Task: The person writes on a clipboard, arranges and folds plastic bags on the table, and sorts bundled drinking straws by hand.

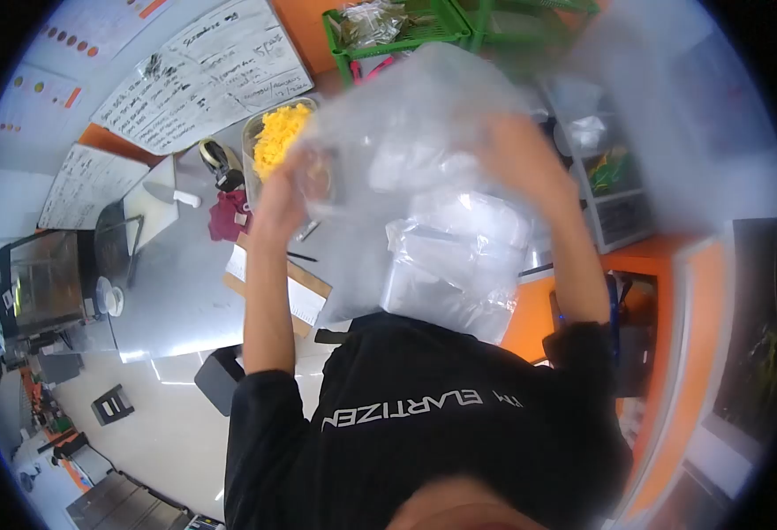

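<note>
The left hand (279,201) and blurred right hand (505,146) are hovering apart, seemingly to spread the clear plastic sheet (397,102) lying between them, though blur is hiding whether either is gripping it.

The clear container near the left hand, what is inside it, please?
Yellow pieces show inside the container; the left hand and blurred plastic cover part, so I cannot see what lies there.

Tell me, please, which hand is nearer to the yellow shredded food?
Left. The left hand is close to the yellow food, on its near side; the right hand is farther off to the right, beyond most of the clear plastic.
</note>
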`<move>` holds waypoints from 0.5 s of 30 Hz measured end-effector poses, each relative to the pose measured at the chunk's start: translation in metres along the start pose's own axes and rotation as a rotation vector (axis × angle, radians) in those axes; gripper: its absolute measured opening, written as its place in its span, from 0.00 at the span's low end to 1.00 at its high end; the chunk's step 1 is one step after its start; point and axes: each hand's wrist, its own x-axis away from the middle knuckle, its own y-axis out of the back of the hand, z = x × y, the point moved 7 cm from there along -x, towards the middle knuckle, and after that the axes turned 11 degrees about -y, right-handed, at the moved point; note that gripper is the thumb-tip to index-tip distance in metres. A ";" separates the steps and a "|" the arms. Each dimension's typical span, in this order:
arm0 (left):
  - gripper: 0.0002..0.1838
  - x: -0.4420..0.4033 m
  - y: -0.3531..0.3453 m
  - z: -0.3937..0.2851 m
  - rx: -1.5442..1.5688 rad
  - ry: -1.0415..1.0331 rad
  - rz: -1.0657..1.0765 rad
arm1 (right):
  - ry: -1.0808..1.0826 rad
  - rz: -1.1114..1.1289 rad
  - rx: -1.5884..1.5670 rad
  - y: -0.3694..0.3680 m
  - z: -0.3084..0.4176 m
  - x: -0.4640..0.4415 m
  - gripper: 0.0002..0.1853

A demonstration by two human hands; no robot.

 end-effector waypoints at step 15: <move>0.17 0.209 0.048 0.112 -0.772 -0.484 -0.188 | -0.150 -0.302 -0.491 -0.073 0.018 0.169 0.09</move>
